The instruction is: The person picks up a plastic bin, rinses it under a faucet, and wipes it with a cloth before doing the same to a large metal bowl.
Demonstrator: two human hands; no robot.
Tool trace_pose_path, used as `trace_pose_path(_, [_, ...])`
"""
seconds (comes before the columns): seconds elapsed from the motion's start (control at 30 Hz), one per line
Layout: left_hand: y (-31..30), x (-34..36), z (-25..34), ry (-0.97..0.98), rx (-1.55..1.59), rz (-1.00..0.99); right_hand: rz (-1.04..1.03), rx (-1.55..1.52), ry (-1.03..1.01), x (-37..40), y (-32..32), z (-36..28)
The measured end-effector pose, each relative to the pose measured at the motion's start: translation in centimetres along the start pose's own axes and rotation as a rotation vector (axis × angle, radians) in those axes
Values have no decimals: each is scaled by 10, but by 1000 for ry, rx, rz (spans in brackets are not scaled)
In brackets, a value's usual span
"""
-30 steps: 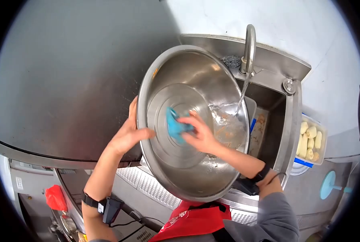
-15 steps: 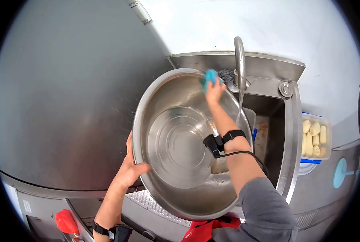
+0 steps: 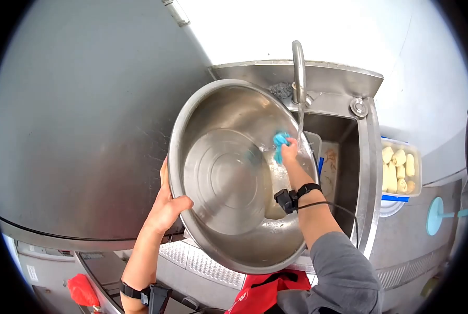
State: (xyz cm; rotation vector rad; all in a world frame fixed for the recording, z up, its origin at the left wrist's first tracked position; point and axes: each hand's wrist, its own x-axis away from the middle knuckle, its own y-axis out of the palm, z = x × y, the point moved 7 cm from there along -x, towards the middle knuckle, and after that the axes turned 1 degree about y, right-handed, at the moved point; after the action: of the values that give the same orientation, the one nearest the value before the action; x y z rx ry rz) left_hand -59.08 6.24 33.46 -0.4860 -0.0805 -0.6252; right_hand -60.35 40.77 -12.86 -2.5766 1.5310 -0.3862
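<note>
A large stainless steel basin [image 3: 213, 180] leans tilted over the edge of the sink, a little water pooled along its lower right side. My left hand [image 3: 167, 206] grips its left rim, thumb over the edge and the other fingers hidden behind. Inside the basin, near the right wall, my right hand [image 3: 290, 149] is closed on a blue cloth [image 3: 281, 140]. Water runs from the curved faucet [image 3: 299, 65] just beyond that hand, at the basin's right rim.
Right of the basin is the sink [image 3: 344, 172], with a clear container partly hidden in it. A grey scouring pad [image 3: 281, 90] and a drain strainer [image 3: 358, 107] lie on the back ledge. Farther right stands a plastic box [image 3: 417, 170] of pale peeled pieces. A grey metal panel fills the left.
My right hand has moved the cloth from the basin's far upper rim down to its right inner wall. Pooled water shows more widely now. My left hand keeps its hold.
</note>
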Motion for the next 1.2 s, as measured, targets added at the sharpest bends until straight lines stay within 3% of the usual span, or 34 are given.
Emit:
trace_pose_path(0.07, [-1, 2, 1, 42, -3, 51, -124, -443, 134, 3, 28, -49])
trace_pose_path(0.17, [-1, 0, -2, -20, -9, -2, -319, -1028, 317, 48, 44, -192])
trace_pose_path(0.33, [-1, 0, -15, -51, 96, 6, -843, -1278, 206, 123, 91, -333])
trace_pose_path(0.4, [-5, -3, -22, -12, 40, -15, -958, -1046, 86, 180, 87, -359])
trace_pose_path(0.47, [-11, -3, -26, 16, 22, -5, -1148, -1041, -12, 248, 66, -371])
trace_pose_path(0.53, [-14, -6, -31, 12, -8, -8, -1278, -918, -135, 305, 39, -355])
trace_pose_path(0.63, [-19, -5, -32, -15, -46, 62, -1628, -752, -156, 372, -30, -311])
trace_pose_path(0.67, [-14, -6, -26, 10, -18, 20, -1642, -734, -248, 382, -48, -285])
trace_pose_path(0.7, [-12, -3, -25, -13, 11, 14, -1760, -615, -185, 390, -70, -256])
trace_pose_path(0.77, [-9, -7, -23, -21, 19, -12, -1814, -287, -266, 382, -106, -172])
trace_pose_path(0.8, [-8, -8, -23, -12, -1, -25, -1882, -8, -415, 362, -125, -148])
trace_pose_path(0.83, [-3, -7, -19, -34, 4, -9, -1692, 115, -599, 329, -140, -104])
trace_pose_path(0.87, [1, -8, -19, -29, 0, -26, -1718, 385, -603, 291, -152, -83])
trace_pose_path(0.9, [5, -6, -17, -27, -15, -22, -1596, 659, -588, 249, -161, -57])
trace_pose_path(0.93, [8, -5, -16, -22, -30, -13, -1311, 989, -815, 214, -167, -55])
trace_pose_path(1.0, [9, -6, -19, -34, -48, 12, -930, 1051, -819, 170, -160, -45])
trace_pose_path(1.1, [2, -12, -30, -60, -50, 64, -1114, 405, -253, 194, -129, -75])
trace_pose_path(1.17, [1, -16, -34, -64, -19, 94, -1180, 194, -368, 250, -111, -95])
trace_pose_path(1.2, [0, -16, -36, -68, -20, 113, -1305, 148, -220, 283, -108, -113])
